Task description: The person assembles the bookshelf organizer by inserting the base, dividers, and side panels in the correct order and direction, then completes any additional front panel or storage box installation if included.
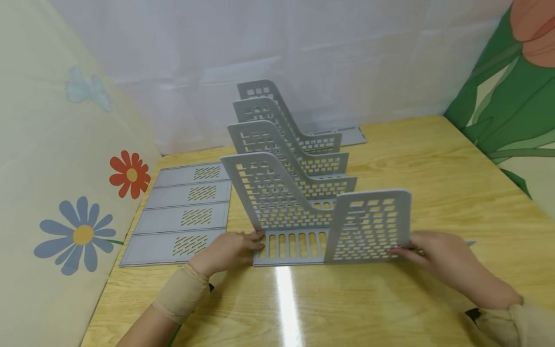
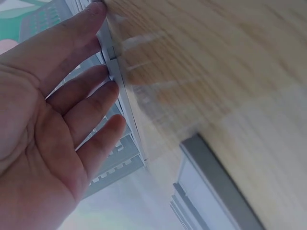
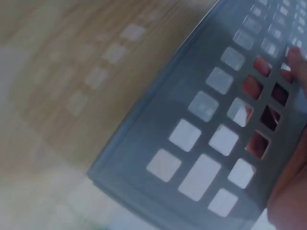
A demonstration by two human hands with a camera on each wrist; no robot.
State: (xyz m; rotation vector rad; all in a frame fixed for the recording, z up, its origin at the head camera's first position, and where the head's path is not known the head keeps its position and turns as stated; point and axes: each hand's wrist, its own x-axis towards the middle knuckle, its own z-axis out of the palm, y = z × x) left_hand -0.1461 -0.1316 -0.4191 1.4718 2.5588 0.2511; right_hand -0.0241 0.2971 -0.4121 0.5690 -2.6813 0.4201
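Note:
A grey desk file rack with several upright perforated dividers (image 1: 282, 193) stands on a slotted base (image 1: 266, 258). My left hand (image 1: 230, 250) is at the base's front left end, fingertips touching its edge. In the left wrist view, the left hand's (image 2: 62, 96) fingers are extended along that grey edge. My right hand (image 1: 446, 262) pinches the right edge of a separate grey perforated panel (image 1: 331, 241), which stands upright at the front right of the base. The right wrist view shows this panel (image 3: 139, 139) close up, with part of the right hand (image 3: 292, 177) behind and beside it.
Flat grey panels with slanted slots (image 1: 147, 221) lie to the left of the rack. Another flat grey piece (image 1: 353, 136) lies behind it. The wooden table (image 1: 455, 183) meets a white cloth wall (image 1: 195, 58) at the back and a flower-patterned side wall (image 1: 26, 159).

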